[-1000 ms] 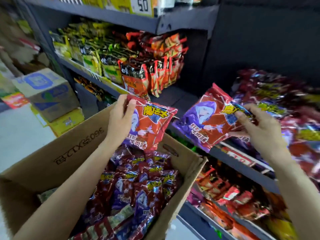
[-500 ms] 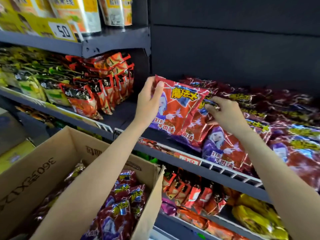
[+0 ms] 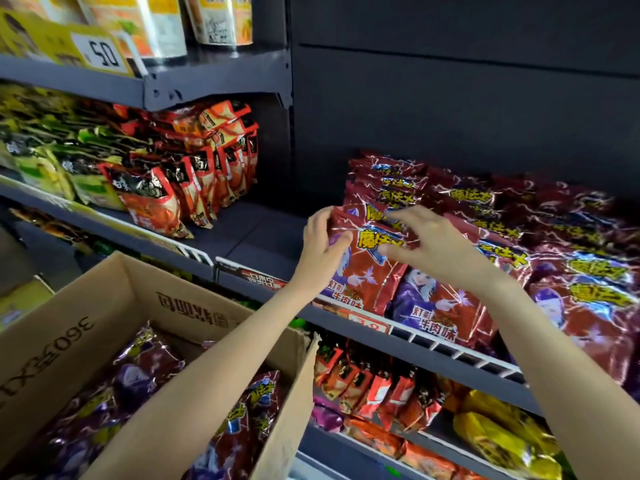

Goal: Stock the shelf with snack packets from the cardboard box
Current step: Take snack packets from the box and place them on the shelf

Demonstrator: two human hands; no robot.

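A red snack packet [image 3: 367, 265] was being seated on the shelf [image 3: 450, 351].
It was gripped at its left edge by the left hand [image 3: 322, 244] and pressed by the right hand's [image 3: 433, 244] spread fingers; release, then the cardboard box [image 3: 114, 320] (still stocked), was judged next.

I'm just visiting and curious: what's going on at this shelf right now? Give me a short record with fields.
activity: a person stocks red snack packets on a shelf
left hand: grips the left edge of the front packet
right hand: fingers spread over the top of the same packet
packet position: leaning at the left end of the packet row, against the shelf rail
cardboard box: open, lower left, more red packets inside
free shelf space: bare patch left of the row
neighbouring stock: orange packets further left
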